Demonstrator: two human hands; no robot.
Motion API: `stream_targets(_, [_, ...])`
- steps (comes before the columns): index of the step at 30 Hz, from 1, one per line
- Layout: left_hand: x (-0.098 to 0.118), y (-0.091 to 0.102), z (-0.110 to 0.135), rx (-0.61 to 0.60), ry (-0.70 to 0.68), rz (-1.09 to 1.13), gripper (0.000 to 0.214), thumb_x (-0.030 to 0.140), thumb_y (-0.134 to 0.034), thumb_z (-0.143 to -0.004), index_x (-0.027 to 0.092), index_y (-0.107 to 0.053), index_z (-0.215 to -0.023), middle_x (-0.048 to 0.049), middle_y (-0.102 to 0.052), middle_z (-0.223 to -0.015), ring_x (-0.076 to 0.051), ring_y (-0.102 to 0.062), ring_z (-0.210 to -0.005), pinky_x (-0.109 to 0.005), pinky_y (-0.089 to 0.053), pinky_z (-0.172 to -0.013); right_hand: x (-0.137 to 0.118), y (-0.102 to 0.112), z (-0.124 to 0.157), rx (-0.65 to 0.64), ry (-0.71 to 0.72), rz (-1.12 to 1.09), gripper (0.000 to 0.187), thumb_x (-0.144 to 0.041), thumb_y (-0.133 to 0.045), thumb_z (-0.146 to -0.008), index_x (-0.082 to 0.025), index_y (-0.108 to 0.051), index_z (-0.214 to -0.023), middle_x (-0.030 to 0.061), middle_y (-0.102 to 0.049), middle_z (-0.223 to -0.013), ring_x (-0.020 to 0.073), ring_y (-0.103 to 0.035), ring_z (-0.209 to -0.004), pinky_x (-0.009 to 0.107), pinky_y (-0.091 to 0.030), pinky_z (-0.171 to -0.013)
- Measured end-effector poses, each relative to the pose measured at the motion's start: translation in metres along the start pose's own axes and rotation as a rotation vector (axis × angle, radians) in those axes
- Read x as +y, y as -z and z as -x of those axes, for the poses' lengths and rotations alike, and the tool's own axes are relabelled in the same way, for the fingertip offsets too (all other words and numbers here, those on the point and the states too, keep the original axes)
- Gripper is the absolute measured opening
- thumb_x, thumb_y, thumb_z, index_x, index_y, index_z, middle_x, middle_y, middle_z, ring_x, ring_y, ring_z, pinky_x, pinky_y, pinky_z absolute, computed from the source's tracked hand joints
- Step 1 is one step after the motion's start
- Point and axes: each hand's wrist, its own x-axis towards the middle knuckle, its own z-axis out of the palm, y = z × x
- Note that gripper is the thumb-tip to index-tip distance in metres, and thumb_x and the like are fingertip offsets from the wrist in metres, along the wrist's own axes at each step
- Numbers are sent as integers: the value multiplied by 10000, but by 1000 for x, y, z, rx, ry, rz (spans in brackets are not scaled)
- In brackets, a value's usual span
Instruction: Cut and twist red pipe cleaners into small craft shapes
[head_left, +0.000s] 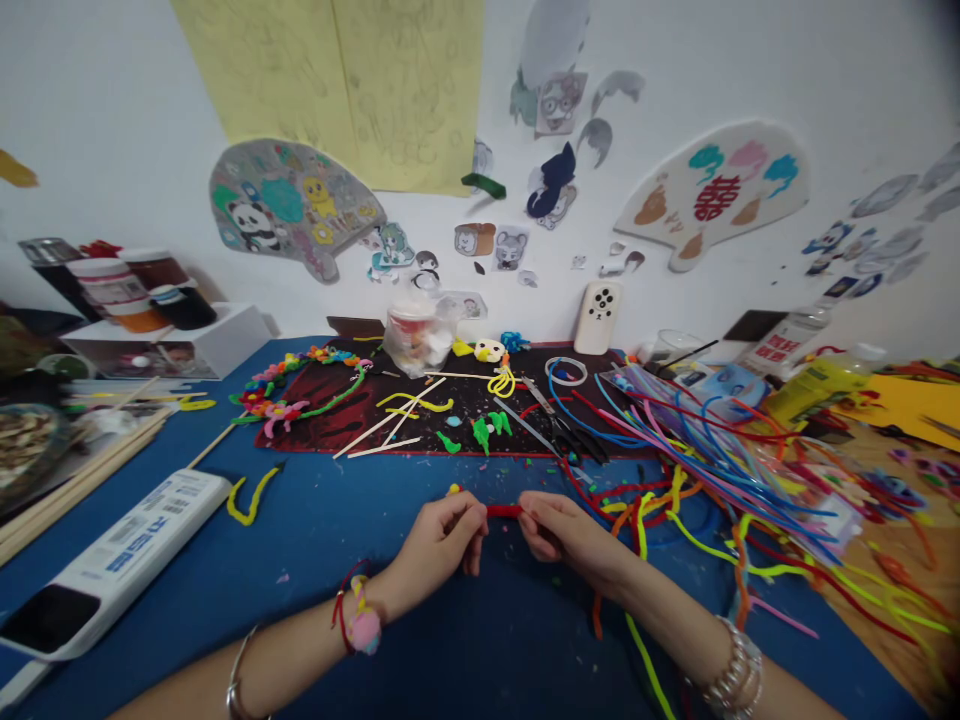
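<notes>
A short red pipe cleaner is stretched level between my two hands, above the blue table mat. My left hand pinches its left end, and a small yellow tip pokes up behind the fingers. At the other end, the fingers of my right hand are closed on the red piece. How much of it lies inside the fingers is hidden. Just beyond my hands lie green pipe-cleaner bits on a dark red and black cloth, with scissors to their right.
Many loose pipe cleaners spread over the right side. A white device with a dark screen lies at left near wooden sticks. A bent yellow pipe cleaner is beside it. A phone leans on the wall.
</notes>
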Motion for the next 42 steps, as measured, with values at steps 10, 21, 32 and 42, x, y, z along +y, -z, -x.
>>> stream_targets(10, [8,-2,4,-158,-16,-128,257,343,-398,-876,143,-547,-815,9,-539,-671,-68,-498,-490,-186,-379,-475,-5,-3,1,79,11,253,396,-413,-399,-862,-170,-419,-550,-69,-356,-399,64,-274,-384,218,-203,-431])
stream_targets(21, [-2,-5,-1,-202,95,85,300,438,-406,-857,148,-480,-860,-36,-637,-708,-75,-549,-397,-168,-373,-372,1,-11,-2,161,144,390,436,-472,-351,-881,-176,-426,-569,-47,-428,-473,85,-384,-463,222,-327,-526])
stream_targets(32, [-1,-7,1,-217,148,133,286,439,-424,-854,156,-463,-842,-6,-623,-591,-87,-552,-385,-169,-411,-376,-1,-8,-1,106,122,484,438,-473,-347,-891,-162,-477,-612,-48,-423,-489,78,-378,-460,211,-326,-504])
stream_targets(42, [-3,-6,-3,-194,83,82,308,428,-428,-853,139,-530,-839,-17,-604,-653,-93,-563,-469,-211,-455,-466,2,-9,-4,200,124,270,327,-467,-584,-753,-152,-525,-689,-23,-551,-601,77,-470,-492,212,-395,-495])
